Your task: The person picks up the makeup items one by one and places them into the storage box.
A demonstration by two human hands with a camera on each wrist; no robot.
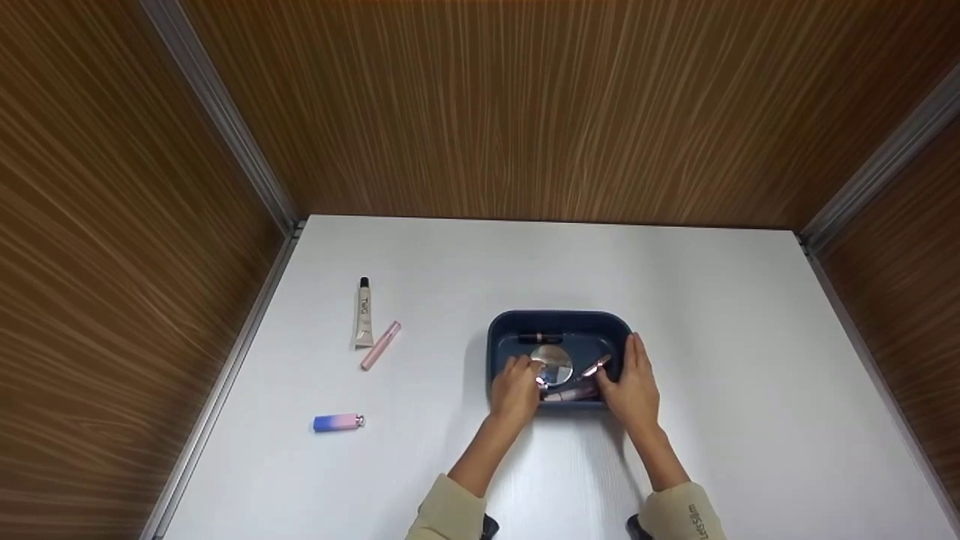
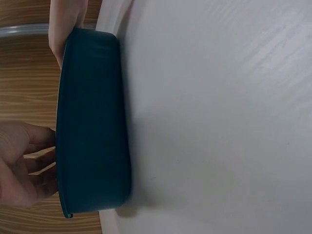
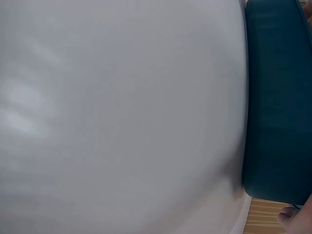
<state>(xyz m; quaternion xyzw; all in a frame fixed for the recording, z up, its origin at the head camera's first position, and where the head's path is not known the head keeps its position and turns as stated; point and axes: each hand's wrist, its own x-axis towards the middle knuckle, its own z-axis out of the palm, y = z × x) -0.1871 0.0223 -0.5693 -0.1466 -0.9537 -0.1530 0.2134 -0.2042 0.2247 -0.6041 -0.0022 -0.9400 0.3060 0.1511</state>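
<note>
A dark blue rectangular bin [image 1: 559, 317] sits on the white table between both hands. My left hand [image 1: 515, 391] reaches over its front left rim. Its fingertips are inside, beside a round mirror [image 1: 556, 370]; a small shiny piece [image 1: 541, 383] shows by the thumb, and I cannot tell whether the hand holds it. My right hand [image 1: 632, 386] grips the right wall, fingers along the outside and thumb inside. Near that thumb lies a slim shiny pink tube [image 1: 596, 366]. A black tube [image 1: 540, 338] lies along the bin's back, and a pale pink tube [image 1: 570, 394] along its front.
Left of the bin, a beige squeeze tube [image 1: 364, 315] with a black cap lies beside a pink tube [image 1: 381, 345]. Closer to the front is a blue-and-pink lipstick [image 1: 337, 422]. Wood-grain panels [image 1: 525, 112] enclose the table [image 1: 720, 300] at the back and sides.
</note>
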